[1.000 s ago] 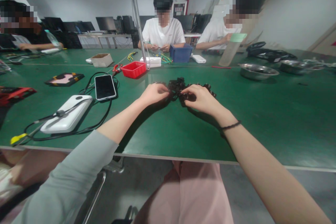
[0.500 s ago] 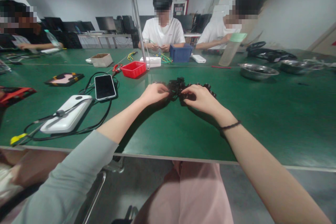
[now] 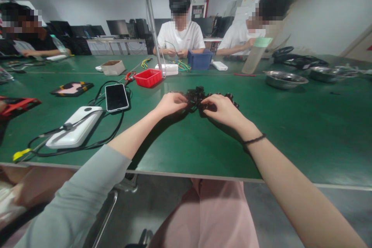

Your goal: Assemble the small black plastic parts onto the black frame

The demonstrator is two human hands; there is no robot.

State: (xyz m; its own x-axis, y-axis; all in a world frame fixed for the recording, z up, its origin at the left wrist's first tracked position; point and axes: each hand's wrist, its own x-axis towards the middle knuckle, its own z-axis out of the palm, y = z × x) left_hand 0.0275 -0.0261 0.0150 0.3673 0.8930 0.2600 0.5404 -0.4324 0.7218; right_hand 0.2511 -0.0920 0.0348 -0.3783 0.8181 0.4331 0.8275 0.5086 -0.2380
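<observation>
A cluster of small black parts (image 3: 197, 97) lies on the green table (image 3: 180, 143) in front of me. My left hand (image 3: 170, 104) rests at the cluster's left side, fingers curled and pinching one of the black pieces. My right hand (image 3: 222, 109) sits at the right side of the cluster, fingers bent down onto the black parts and gripping some of them. What exactly each pinch holds is hidden by the fingers. A dark band circles my right wrist.
To the left lie a phone (image 3: 116, 97), a white power bank (image 3: 74, 126) with black cables, and a red tray (image 3: 148, 77). A blue bin (image 3: 199, 59), a bottle (image 3: 255, 54) and metal bowls (image 3: 286, 78) stand farther back. Three people sit across the table.
Almost nothing differs. Both hands stay on the black parts with only slight finger movement.
</observation>
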